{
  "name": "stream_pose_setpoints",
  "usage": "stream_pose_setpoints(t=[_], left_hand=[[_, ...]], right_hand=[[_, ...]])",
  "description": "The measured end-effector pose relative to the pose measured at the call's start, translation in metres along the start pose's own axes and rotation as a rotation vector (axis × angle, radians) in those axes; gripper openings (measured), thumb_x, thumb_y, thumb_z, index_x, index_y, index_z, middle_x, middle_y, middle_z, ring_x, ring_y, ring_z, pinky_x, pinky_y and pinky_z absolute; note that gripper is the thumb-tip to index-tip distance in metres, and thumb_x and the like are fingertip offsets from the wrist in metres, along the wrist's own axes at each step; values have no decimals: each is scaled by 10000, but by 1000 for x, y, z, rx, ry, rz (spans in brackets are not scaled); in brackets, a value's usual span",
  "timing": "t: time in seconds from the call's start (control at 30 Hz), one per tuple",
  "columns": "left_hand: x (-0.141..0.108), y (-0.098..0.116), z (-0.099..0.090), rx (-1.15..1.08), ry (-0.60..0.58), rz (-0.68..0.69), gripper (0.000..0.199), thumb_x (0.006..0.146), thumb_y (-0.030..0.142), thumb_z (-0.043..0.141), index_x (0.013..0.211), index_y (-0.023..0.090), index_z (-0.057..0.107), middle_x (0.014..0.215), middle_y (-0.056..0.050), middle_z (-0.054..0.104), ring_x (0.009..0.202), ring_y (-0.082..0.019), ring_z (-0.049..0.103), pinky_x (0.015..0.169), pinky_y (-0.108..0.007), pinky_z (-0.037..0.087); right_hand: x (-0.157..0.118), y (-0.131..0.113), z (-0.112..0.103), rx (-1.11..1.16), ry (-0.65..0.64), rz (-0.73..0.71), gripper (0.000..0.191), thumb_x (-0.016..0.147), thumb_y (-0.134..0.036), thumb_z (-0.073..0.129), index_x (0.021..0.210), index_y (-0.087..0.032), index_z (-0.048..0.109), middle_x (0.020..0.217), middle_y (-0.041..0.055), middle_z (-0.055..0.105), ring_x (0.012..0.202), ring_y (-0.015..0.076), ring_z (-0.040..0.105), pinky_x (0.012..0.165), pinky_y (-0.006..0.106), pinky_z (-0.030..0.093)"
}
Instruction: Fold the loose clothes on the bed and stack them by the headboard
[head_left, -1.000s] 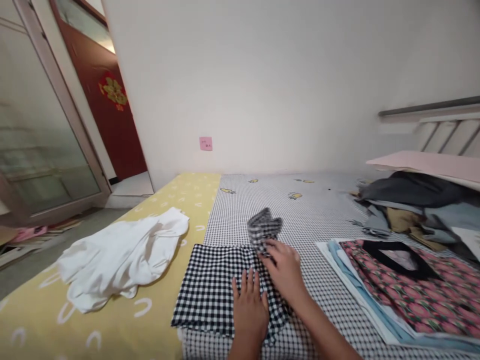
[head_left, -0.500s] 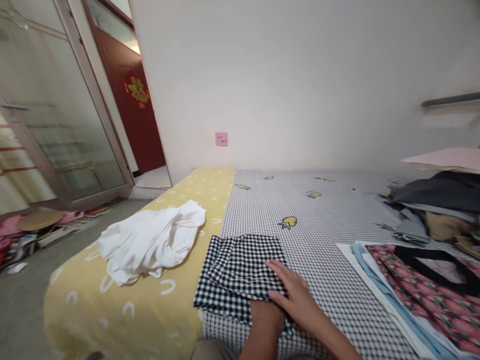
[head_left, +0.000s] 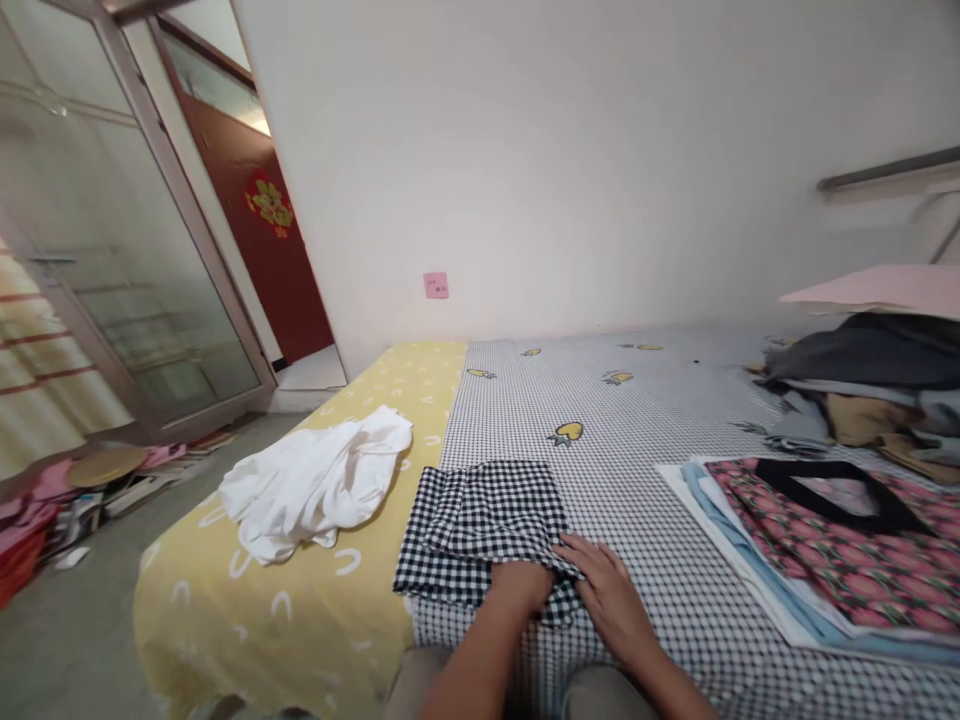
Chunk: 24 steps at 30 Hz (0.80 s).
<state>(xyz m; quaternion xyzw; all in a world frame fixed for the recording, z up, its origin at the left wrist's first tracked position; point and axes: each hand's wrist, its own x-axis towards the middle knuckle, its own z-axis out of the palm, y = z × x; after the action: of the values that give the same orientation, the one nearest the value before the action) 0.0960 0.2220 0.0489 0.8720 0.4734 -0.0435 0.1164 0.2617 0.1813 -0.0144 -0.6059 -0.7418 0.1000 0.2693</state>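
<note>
A black-and-white checked cloth (head_left: pixel 487 510), folded, lies on the bed near its front edge. My left hand (head_left: pixel 525 585) reaches inside the cloth between its layers; its fingers are hidden by the upper layer. At the cloth's right edge is my right hand (head_left: pixel 604 590), its fingers lying over the fabric's lower right corner, somewhat apart and flat. To the left, a crumpled white garment (head_left: pixel 319 485) rests on the yellow part of the bedding.
On the right lie stacked folded clothes with a pink floral garment (head_left: pixel 840 545) on top. Behind them is a pile of dark clothes (head_left: pixel 892 350) under a pink sheet (head_left: pixel 885 290). Grey-checked bedding (head_left: pixel 630 450) reaches the wall. Items lie on the floor at left.
My right hand has slid down and outward to the cloth's right edge. My left hand remains under the upper layer, and that layer's lower right part is now bunched. The view has shifted slightly.
</note>
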Motion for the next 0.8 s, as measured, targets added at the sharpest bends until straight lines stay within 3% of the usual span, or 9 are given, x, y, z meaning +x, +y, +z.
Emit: stream_pose_setpoints(t=[0.13,0.3,0.37,0.43,0.47,0.53,0.63,0.7,0.8], left_hand=[[-37,-21,-26,-7,-33,47,505,955,383,364,1421,265,519,1439,-84,595,1289,-278,565,1096,-471,430],[-103,-62,-37,17,-52,88,483,884,361,532,1363,304,554,1411,-59,612,1313,-285,530,1114,-496,382],[-122,-74,-45,20,-69,12,317,923,378,479,1125,276,702,1206,-64,729,1134,-258,650,969,-391,478],[-129,-79,-62,40,22,-117,407,979,400,374,857,250,733,930,-54,779,890,-221,712,780,-315,494],[-127,-79,-75,56,122,-179,471,999,401,325,792,242,717,838,-45,771,812,-208,711,721,-298,477],[-110,-73,-104,93,392,-258,522,1024,393,260,789,228,697,781,-41,755,759,-198,700,683,-292,460],[-62,-62,-132,124,675,-269,491,1031,309,222,1035,200,701,1036,-82,766,947,-206,699,828,-321,491],[-29,-61,-121,155,711,-182,457,1010,219,259,1327,201,587,1374,-95,642,1257,-210,584,1059,-374,425],[-1,-75,-63,221,579,-30,486,1009,278,324,1480,293,443,1516,-45,520,1435,-234,415,1192,-532,309]], right_hand=[[4,-6,-4,121,-4,62,584,779,-122,380,1251,-285,684,1472,34,557,1424,213,424,1210,552,196],[3,-9,-26,264,-115,77,538,706,-146,434,1110,-297,755,1488,30,540,1444,243,390,1221,557,136],[2,-6,-47,338,-246,46,543,666,-155,481,1106,-313,757,1525,18,499,1461,255,360,1220,545,147],[8,-6,-69,452,-366,12,457,695,-205,528,1073,-300,766,1507,31,522,1430,269,411,1194,517,248],[15,-8,-79,502,-371,10,381,742,-254,536,1040,-280,771,1449,52,581,1378,272,480,1160,499,320],[38,-22,-91,492,-199,78,347,861,-349,462,992,-258,770,1275,77,697,1223,266,613,1070,478,436],[81,-60,-81,242,187,234,442,947,-378,348,1168,-268,715,1344,92,650,1273,297,565,1110,585,355],[101,-84,-56,32,260,238,460,956,-391,398,1356,-293,602,1547,77,464,1438,346,372,1161,679,172],[101,-96,-8,-158,50,140,511,959,-459,452,1458,-354,493,1620,33,348,1504,379,225,1159,721,78]])
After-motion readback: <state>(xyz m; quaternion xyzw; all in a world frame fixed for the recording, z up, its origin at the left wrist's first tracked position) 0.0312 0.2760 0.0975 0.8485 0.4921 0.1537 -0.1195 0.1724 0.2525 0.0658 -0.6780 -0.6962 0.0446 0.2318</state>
